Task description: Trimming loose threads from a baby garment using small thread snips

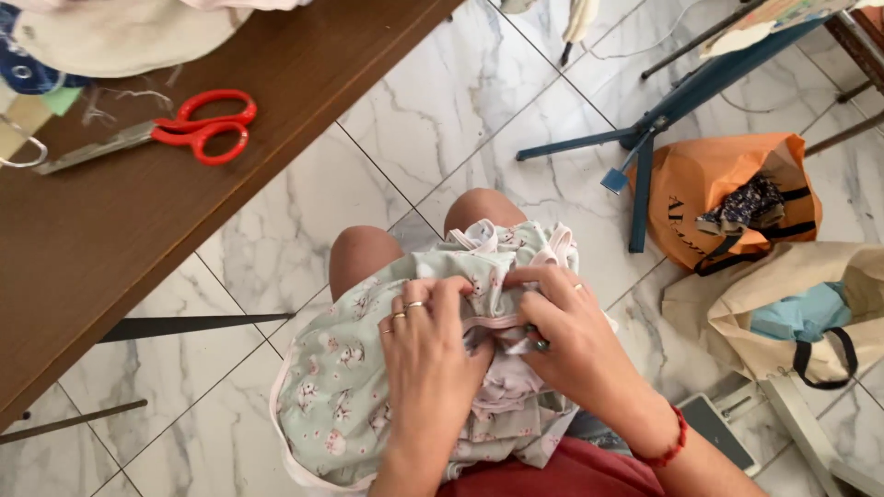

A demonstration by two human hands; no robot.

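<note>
Worktop (110,239): brown, its long edge running diagonally past the knees.
Garment (350,387): pale green floral fabric with pink trim, bunched on the person's lap, so both hands can work one spot.
Left hand (428,354): grip clenched on a fold of the garment, pinning it flat.
Right hand (575,340): fingers pinching the pink trim beside the left hand (something small and dark shows under them; I cannot tell what).
Scissors (175,133): red-handled, near the worktop's edge, within reach.
</note>
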